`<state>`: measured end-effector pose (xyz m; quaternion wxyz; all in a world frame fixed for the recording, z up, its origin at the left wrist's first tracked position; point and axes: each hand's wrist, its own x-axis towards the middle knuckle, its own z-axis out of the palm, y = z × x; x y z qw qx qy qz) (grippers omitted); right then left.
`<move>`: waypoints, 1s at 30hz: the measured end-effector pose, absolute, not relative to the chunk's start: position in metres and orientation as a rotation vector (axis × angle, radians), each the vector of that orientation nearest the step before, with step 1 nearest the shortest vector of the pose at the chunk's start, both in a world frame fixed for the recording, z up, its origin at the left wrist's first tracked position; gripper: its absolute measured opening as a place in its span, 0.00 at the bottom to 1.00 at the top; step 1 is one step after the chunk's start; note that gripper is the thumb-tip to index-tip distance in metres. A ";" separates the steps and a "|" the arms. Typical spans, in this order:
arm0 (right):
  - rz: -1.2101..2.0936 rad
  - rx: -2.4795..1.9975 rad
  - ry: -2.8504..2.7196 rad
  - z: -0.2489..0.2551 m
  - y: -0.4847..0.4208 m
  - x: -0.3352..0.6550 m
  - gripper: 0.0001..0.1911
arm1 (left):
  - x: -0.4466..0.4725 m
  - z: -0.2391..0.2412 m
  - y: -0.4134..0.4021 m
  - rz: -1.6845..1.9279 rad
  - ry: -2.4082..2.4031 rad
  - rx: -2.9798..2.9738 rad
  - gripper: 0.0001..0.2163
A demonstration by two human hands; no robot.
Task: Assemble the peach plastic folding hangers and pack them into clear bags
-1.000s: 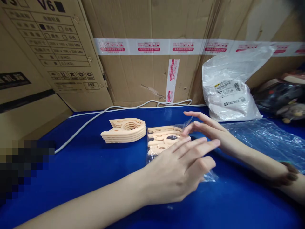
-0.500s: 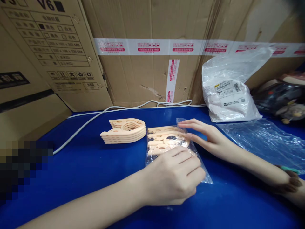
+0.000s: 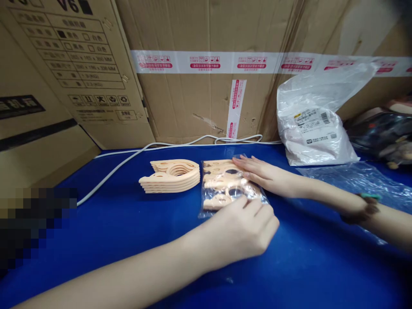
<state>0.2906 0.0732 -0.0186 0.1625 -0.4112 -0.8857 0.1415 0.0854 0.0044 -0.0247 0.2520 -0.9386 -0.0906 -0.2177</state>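
Note:
A clear plastic bag [image 3: 206, 213] lies on the blue tabletop with peach folding hangers [image 3: 216, 201] inside. My left hand [image 3: 243, 231] is closed at the bag's near right side, its fingers curled in and their tips hidden; it appears to grip the bag's plastic edge. My right hand [image 3: 270, 177] rests flat over the far right part of the bag, fingers stretched out. Left of the bag stands a neat stack of matching folding hangers [image 3: 172, 183], touched by neither hand.
Behind the table stand cardboard boxes [image 3: 180, 103]. A white cable [image 3: 119, 171] runs along the back and left. At the back right sits a white plastic parcel bag [image 3: 317, 141], with a flat clear plastic sheet [image 3: 370, 180] in front and dark clutter beside it.
My right hand has come down flat onto the bag. The bag's loose near right corner, visible before, no longer shows beyond my left hand. The hanger stack stays put; the view shifts slightly.

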 end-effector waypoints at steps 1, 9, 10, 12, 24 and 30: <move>0.366 -1.205 -2.509 -0.021 0.086 0.290 0.27 | 0.088 -0.026 0.009 -0.542 -0.327 -2.541 0.08; 0.184 -1.256 -2.403 -0.035 0.171 0.257 0.20 | 0.104 -0.029 0.041 -0.331 -0.939 -2.461 0.12; 0.153 -1.253 -2.390 -0.035 0.177 0.252 0.19 | 0.104 -0.029 0.042 -0.314 -0.989 -2.454 0.13; 0.100 -1.256 -2.373 -0.036 0.186 0.245 0.18 | 0.101 -0.028 0.043 -0.285 -1.069 -2.447 0.15; -0.213 -1.489 -2.390 -0.019 0.191 0.236 0.17 | 0.094 -0.025 0.045 -0.228 -1.220 -2.535 0.25; -0.362 -1.586 -2.389 0.016 0.153 0.274 0.19 | 0.088 -0.024 0.040 -0.214 -1.252 -2.577 0.26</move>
